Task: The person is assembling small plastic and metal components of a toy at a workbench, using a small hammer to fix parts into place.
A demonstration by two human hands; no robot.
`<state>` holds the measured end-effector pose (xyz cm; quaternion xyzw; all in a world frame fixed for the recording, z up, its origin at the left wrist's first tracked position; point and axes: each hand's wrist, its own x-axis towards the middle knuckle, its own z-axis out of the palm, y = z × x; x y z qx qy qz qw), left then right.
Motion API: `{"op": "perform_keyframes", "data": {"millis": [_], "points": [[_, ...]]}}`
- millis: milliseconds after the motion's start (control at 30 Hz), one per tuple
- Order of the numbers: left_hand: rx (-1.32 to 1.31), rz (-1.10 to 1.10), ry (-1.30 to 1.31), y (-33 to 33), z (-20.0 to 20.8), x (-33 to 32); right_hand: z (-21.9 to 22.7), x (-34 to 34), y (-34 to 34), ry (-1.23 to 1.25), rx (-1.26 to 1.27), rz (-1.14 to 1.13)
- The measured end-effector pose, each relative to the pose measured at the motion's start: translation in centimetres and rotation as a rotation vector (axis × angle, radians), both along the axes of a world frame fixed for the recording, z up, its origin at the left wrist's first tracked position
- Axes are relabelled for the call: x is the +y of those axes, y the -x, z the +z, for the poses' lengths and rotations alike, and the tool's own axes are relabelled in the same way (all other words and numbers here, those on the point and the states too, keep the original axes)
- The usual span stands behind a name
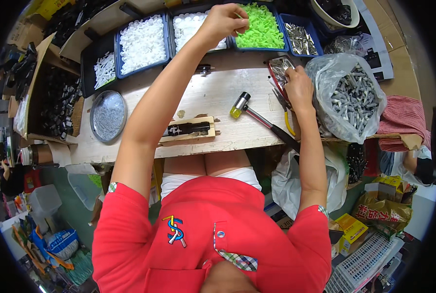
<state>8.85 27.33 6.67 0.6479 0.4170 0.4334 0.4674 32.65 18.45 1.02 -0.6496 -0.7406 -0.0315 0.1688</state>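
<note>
My left hand (225, 23) is stretched to the far side of the bench, over the near left part of a blue tray of bright green plastic pieces (260, 29). Its fingers are bent together; whatever they pinch is too small to make out. On the right, my right hand (299, 88) dips curled fingertips into a small red-edged dish of thin metal pieces (279, 67); the fingertips are partly hidden. Yellow-handled pliers (288, 117) lie beside that wrist. In front of me, a wooden holder (212, 126) carries a black part (191, 128), partly behind my left forearm.
A hammer (249, 113) with a yellow-and-black head lies mid-bench. White-piece trays (143, 41) line the back, beside a blue tray of metal clips (301, 38). A plastic bag of grey parts (354, 97) stands right, a round dish (108, 116) and a carton of black parts (56, 105) left.
</note>
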Motion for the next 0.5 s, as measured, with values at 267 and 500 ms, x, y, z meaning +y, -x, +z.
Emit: {"op": "perform_keyframes", "data": {"millis": [267, 500], "points": [[-0.888, -0.151, 0.462, 5.1, -2.7, -13.6, 2.0, -1.7, 0.7, -0.124, 0.277, 0.182], [-1.089, -0.142, 0.440, 7.0, -6.0, -21.5, 6.0, -7.7, 11.4, 0.128, 0.631, 0.829]]}}
